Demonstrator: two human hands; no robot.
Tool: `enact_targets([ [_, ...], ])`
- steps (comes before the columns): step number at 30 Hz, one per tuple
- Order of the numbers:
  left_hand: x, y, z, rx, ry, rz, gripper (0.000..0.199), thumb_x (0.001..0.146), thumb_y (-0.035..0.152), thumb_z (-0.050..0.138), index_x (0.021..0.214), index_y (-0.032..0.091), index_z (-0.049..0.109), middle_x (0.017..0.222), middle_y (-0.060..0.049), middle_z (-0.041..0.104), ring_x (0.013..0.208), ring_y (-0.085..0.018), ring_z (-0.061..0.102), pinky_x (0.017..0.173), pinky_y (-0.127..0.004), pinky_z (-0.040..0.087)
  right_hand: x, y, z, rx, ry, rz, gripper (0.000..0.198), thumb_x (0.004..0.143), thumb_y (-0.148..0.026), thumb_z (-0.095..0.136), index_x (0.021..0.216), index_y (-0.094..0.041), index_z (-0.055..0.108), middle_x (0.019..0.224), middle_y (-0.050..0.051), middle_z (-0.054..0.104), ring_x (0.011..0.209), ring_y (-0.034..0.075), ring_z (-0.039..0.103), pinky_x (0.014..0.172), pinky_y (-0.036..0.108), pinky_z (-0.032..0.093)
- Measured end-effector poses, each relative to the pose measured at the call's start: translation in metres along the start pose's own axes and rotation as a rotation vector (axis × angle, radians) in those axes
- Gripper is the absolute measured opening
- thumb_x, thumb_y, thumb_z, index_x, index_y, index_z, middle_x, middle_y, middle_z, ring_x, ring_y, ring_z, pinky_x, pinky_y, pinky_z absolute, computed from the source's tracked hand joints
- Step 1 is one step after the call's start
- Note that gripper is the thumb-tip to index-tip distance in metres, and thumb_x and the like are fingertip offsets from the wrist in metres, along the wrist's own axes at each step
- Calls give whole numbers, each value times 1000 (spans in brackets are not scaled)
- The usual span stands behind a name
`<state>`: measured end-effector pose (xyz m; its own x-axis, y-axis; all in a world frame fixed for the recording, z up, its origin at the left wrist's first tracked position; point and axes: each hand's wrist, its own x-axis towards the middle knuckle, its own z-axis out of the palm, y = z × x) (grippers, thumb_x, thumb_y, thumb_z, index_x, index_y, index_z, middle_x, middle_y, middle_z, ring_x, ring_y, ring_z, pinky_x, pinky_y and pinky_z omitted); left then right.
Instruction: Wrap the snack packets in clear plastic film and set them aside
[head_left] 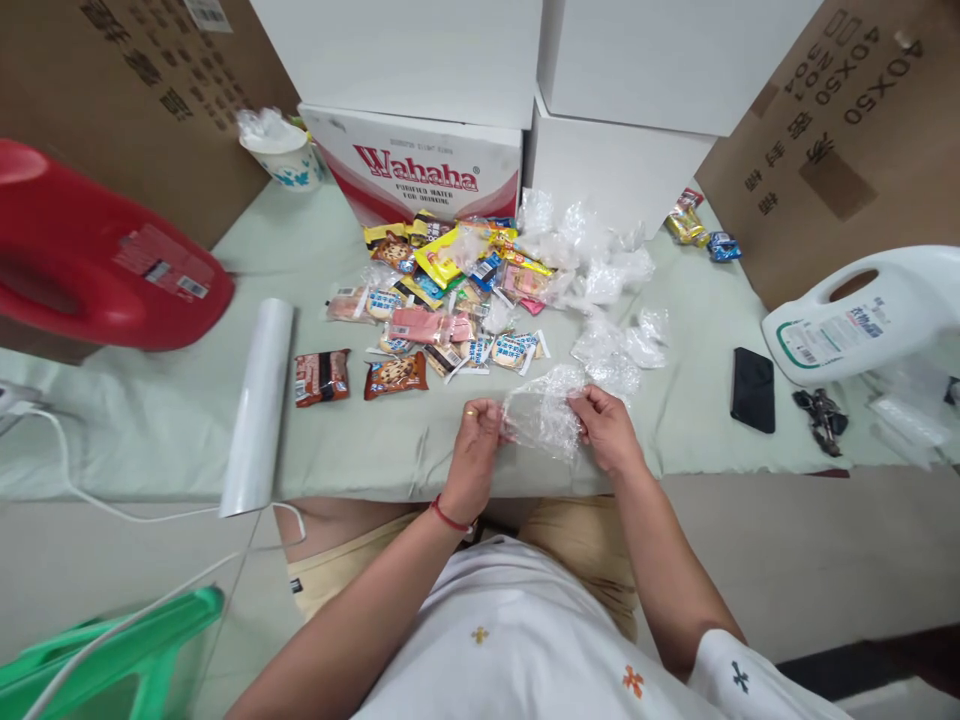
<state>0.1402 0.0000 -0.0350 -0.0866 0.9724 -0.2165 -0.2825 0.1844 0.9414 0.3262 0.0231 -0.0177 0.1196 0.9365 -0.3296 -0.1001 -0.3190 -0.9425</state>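
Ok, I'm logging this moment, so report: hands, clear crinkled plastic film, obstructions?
Left hand, right hand: pinching opposite sides of clear crinkled plastic film. Crumpled clear plastic heap just beyond, possibly crowding right hand.

Clear plastic bag [545, 412], thin, glossy, heavily crinkled. Spread sideways, left part smoother, right part more bunched. Held near the front edge of the worktop [367, 455].

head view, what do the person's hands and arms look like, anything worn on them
Both hands are ungloved. The left hand wears a gold-coloured ring, with a thin red bracelet at its wrist. No ring shows on the right hand; that arm has a short white sleeve with a small dark motif.
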Motion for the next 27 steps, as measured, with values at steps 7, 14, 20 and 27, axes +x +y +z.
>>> enact_targets([
  [7, 8, 4, 8, 119, 45, 11, 47, 86, 63, 66, 72, 21, 51, 63, 5, 49, 59, -11, 44, 58, -24, 38, 0, 3, -11, -433, -92, -46, 50, 92, -68, 53, 75, -22, 63, 56, 0, 59, 48, 14, 52, 49, 27, 40],
  [14, 7, 15, -6, 433, 201, 249, 43, 98, 57, 53, 73, 23, 46, 60, 7, 38, 56, -11, 35, 54, -24, 30, -10, -28, -21, -384, -143, 27, 55, 82, -74, 62, 76, -20, 63, 61, -1, 58, 48, 10, 46, 45, 23, 34],
  [20, -4, 10, 2, 554, 158, 375, 38, 102, 52, 49, 81, 21, 57, 65, 4, 50, 59, -13, 44, 59, -24, 35, -35, -2, 39, -34, -324, 261, 62, 63, -78, 75, 73, -20, 56, 63, -3, 58, 46, 7, 42, 37, 20, 25],
  [27, 17, 22, -30, 441, 174, 250, 46, 97, 59, 54, 77, 19, 65, 59, 4, 47, 56, -13, 41, 56, -25, 36, -25, -25, -9, -176, -366, 172, 43, 74, -56, 76, 68, -21, 52, 56, -6, 52, 44, 5, 32, 41, 20, 21],
])
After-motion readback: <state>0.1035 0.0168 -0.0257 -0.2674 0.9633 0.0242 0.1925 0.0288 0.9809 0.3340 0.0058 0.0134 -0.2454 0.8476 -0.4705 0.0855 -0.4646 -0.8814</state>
